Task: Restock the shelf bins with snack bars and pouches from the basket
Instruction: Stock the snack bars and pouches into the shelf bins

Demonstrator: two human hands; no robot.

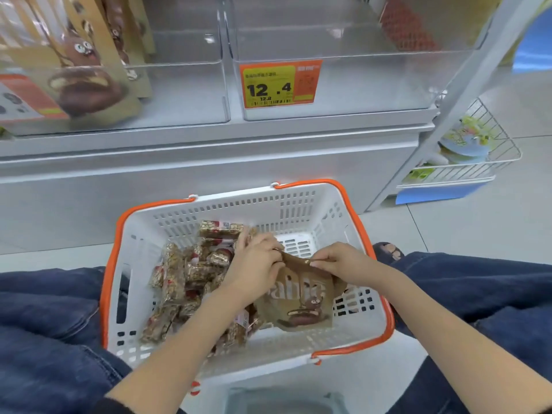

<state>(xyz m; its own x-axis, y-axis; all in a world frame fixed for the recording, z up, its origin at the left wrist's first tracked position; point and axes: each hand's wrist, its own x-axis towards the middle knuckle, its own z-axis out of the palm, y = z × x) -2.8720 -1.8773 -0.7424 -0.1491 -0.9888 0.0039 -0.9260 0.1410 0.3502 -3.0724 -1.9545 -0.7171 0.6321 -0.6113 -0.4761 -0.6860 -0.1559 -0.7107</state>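
Observation:
A white basket (301, 204) with orange handles sits on the floor between my knees. Several clear-wrapped snack bars (185, 279) are piled in its left half. A brown pouch (301, 303) with a cartoon cookie face lies in its right half. My left hand (255, 270) and my right hand (343, 264) both pinch the pouch's top edge inside the basket. Above, the left clear shelf bin (185, 94) holds several matching brown pouches (83, 70). The right clear bin (358, 85) carries an orange price tag (279, 83) and shows a red bar (406, 25) at its back.
The grey shelf base (209, 162) runs across just behind the basket. A white wire rack (478, 150) with colourful items hangs at the right end of the shelf. My jeans-clad legs (44, 324) flank the basket on both sides. Grey floor tiles stretch to the right.

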